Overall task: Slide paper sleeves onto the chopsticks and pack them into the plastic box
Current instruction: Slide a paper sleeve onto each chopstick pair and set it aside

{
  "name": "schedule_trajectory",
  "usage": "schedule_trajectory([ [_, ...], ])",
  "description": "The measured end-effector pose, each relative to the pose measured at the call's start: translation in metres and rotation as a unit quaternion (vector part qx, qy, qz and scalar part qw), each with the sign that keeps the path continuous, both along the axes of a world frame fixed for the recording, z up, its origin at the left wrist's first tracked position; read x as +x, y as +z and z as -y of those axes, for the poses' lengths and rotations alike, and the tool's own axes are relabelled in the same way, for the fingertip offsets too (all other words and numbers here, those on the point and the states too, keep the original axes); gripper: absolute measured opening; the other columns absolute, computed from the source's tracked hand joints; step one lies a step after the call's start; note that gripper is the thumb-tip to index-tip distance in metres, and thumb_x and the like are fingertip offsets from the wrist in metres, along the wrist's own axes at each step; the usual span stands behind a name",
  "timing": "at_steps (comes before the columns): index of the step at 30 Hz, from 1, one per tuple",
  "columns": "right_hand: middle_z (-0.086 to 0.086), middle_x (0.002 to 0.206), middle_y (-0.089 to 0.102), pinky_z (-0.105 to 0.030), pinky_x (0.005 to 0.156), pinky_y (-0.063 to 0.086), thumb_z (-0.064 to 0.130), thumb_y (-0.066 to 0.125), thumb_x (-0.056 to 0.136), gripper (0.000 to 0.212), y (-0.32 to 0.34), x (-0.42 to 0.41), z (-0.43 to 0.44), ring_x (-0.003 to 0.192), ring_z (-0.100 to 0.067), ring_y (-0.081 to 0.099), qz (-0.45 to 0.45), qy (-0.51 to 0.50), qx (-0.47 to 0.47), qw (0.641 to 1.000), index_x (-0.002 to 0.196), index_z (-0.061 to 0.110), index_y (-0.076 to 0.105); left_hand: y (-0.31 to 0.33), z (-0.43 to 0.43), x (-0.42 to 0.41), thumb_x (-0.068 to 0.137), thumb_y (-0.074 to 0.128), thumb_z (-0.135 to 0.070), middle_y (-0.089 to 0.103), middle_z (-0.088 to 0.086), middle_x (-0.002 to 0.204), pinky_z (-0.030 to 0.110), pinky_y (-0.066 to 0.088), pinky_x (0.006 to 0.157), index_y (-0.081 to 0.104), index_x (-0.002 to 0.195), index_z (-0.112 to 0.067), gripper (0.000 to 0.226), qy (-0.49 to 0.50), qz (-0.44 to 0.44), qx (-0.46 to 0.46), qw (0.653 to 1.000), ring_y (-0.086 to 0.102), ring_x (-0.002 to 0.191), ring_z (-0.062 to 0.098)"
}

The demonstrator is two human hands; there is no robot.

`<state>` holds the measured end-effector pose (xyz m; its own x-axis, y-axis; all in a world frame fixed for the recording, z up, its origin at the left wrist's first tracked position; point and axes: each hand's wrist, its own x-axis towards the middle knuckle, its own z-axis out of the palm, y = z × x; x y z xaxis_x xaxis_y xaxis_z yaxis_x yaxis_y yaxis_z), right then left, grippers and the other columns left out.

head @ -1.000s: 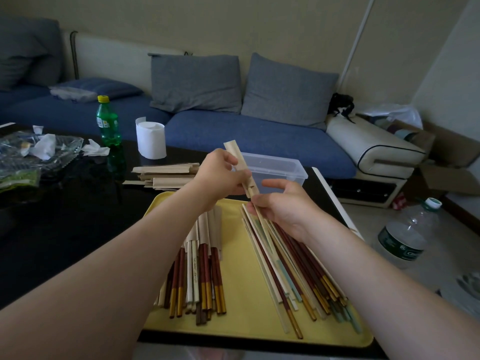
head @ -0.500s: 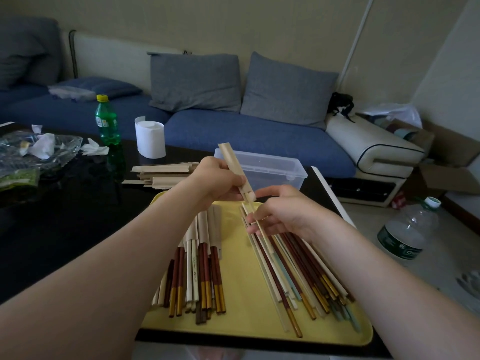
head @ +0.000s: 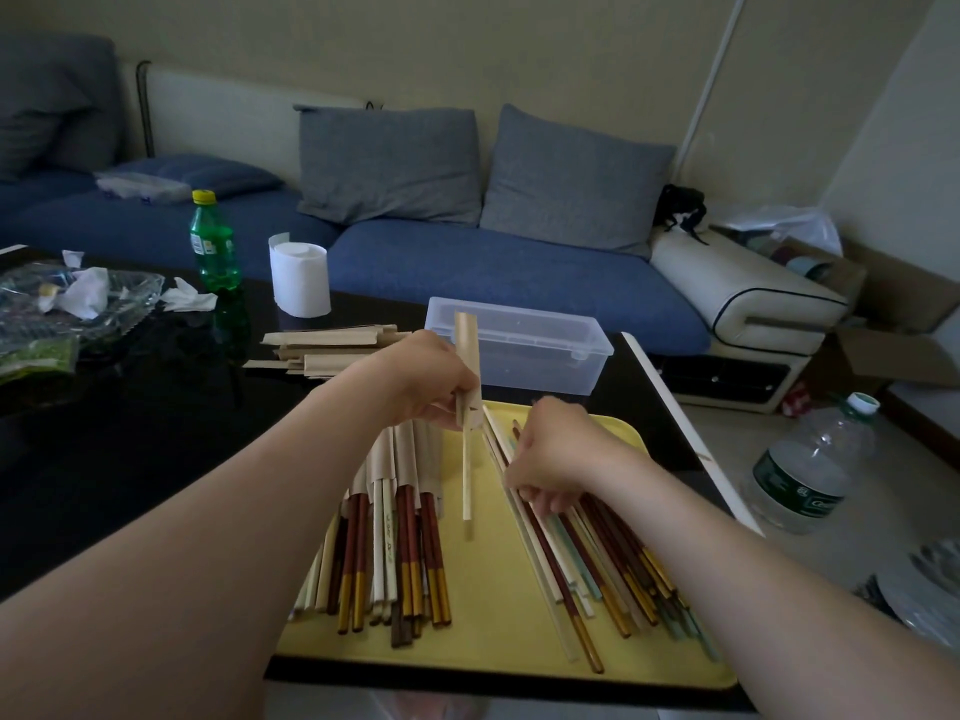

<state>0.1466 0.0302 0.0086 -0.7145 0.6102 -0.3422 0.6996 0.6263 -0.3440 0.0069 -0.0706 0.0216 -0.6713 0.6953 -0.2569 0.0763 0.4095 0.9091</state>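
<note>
Right hand point(head: 556, 449) now on loose chopsticks point(head: 587, 553), beside left hand point(head: 423, 379)'s sleeved chopstick point(head: 467, 478)

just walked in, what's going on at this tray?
A person is sleeving chopsticks by hand. The left hand grips a paper sleeve with one pale chopstick partly in it, over the yellow tray. The right hand digs into the loose chopsticks on the tray's right, fingers curled; whether it has one pinched is unclear. On the tray's left lie sleeved chopsticks. The plastic box sits behind the tray.

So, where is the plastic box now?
In the head view, the plastic box sits centre, on the black table beyond the yellow tray, right of the loose paper sleeves.
</note>
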Motion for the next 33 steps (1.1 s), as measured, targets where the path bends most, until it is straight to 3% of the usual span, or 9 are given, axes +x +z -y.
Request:
schedule_trajectory([
  [4, -0.014, 0.087, 0.082, -0.029, 0.071, 0.067, 0.010, 0.081, 0.094, 0.010, -0.004, -0.008, 0.005, 0.063, -0.019, 0.078, 0.077, -0.021, -0.019, 0.997, 0.096, 0.004, 0.073, -0.002, -0.002, -0.002, 0.098, 0.069, -0.007, 0.069, 0.017, 0.111, 0.029, 0.060, 0.051, 0.052, 0.137, -0.005, 0.042, -0.008, -0.010, -0.003, 1.000, 0.077, 0.083, 0.025],
  [8, -0.013, 0.097, 0.084, -0.031, 0.087, 0.067, 0.014, 0.081, 0.096, 0.020, -0.003, -0.015, 0.007, 0.077, -0.019, 0.080, 0.115, -0.050, -0.025, 0.992, 0.089, 0.006, 0.063, -0.002, -0.002, 0.000, 0.098, 0.068, -0.004, 0.072, 0.018, 0.108, 0.029, 0.062, 0.055, 0.058, 0.127, -0.002, 0.031, -0.027, -0.027, -0.010, 0.999, 0.078, 0.080, 0.023],
  [12, -0.013, 0.103, 0.083, -0.029, 0.087, 0.066, 0.016, 0.080, 0.098, 0.015, -0.002, -0.020, 0.015, 0.074, -0.018, 0.077, 0.131, -0.070, -0.044, 0.988, 0.103, 0.004, 0.072, -0.003, -0.002, 0.000, 0.098, 0.068, -0.005, 0.075, 0.019, 0.107, 0.035, 0.066, 0.065, 0.060, 0.123, -0.002, 0.026, -0.046, -0.024, -0.016, 0.999, 0.080, 0.084, 0.026],
  [16, -0.011, 0.094, 0.083, -0.026, 0.073, 0.067, 0.018, 0.082, 0.097, 0.019, -0.001, -0.017, 0.020, 0.070, -0.018, 0.079, 0.109, -0.055, -0.041, 0.992, 0.100, 0.004, 0.069, -0.002, -0.001, 0.000, 0.099, 0.068, -0.006, 0.076, 0.017, 0.106, 0.033, 0.065, 0.062, 0.061, 0.121, -0.003, 0.024, -0.043, -0.019, -0.013, 0.999, 0.080, 0.081, 0.024],
  [19, -0.012, 0.086, 0.083, -0.029, 0.076, 0.068, 0.013, 0.077, 0.098, 0.016, 0.001, -0.011, 0.020, 0.078, -0.019, 0.083, 0.072, -0.045, -0.060, 0.995, 0.102, 0.002, 0.068, 0.000, 0.000, 0.001, 0.100, 0.067, -0.006, 0.076, 0.015, 0.105, 0.030, 0.062, 0.055, 0.061, 0.121, -0.004, 0.022, -0.031, -0.005, -0.001, 1.000, 0.079, 0.080, 0.021],
  [21, -0.012, 0.081, 0.082, -0.030, 0.073, 0.067, 0.012, 0.071, 0.098, 0.011, 0.003, -0.008, 0.018, 0.076, -0.020, 0.083, 0.028, -0.044, -0.075, 0.996, 0.100, 0.001, 0.071, -0.001, 0.000, 0.000, 0.100, 0.067, -0.008, 0.076, 0.015, 0.104, 0.029, 0.061, 0.054, 0.062, 0.121, -0.004, 0.022, -0.003, -0.006, 0.006, 1.000, 0.079, 0.081, 0.022],
  [24, -0.011, 0.076, 0.080, -0.027, 0.058, 0.062, 0.020, 0.068, 0.097, 0.020, 0.008, -0.002, 0.010, 0.064, -0.022, 0.080, -0.085, -0.044, -0.082, 0.992, 0.101, 0.001, 0.072, -0.002, -0.001, -0.003, 0.100, 0.067, -0.010, 0.076, 0.017, 0.103, 0.035, 0.065, 0.060, 0.062, 0.120, -0.004, 0.021, 0.045, -0.008, 0.018, 0.999, 0.079, 0.082, 0.026],
  [27, -0.011, 0.083, 0.081, -0.028, 0.055, 0.058, 0.025, 0.068, 0.098, 0.027, 0.017, 0.004, 0.005, 0.067, -0.025, 0.080, -0.159, -0.007, -0.132, 0.978, 0.108, 0.000, 0.071, 0.000, 0.001, -0.004, 0.101, 0.065, -0.006, 0.074, 0.022, 0.103, 0.032, 0.060, 0.049, 0.061, 0.120, -0.001, 0.020, 0.083, 0.010, 0.041, 0.996, 0.078, 0.080, 0.029],
  [33, -0.005, 0.079, 0.081, -0.028, 0.056, 0.057, 0.020, 0.071, 0.098, 0.016, 0.023, 0.010, 0.003, 0.063, -0.020, 0.076, -0.083, 0.070, -0.155, 0.982, 0.104, 0.006, 0.076, -0.003, 0.002, -0.010, 0.101, 0.067, -0.008, 0.074, 0.020, 0.105, 0.035, 0.065, 0.059, 0.061, 0.126, -0.001, 0.027, 0.108, 0.016, 0.096, 0.989, 0.080, 0.079, 0.027],
])
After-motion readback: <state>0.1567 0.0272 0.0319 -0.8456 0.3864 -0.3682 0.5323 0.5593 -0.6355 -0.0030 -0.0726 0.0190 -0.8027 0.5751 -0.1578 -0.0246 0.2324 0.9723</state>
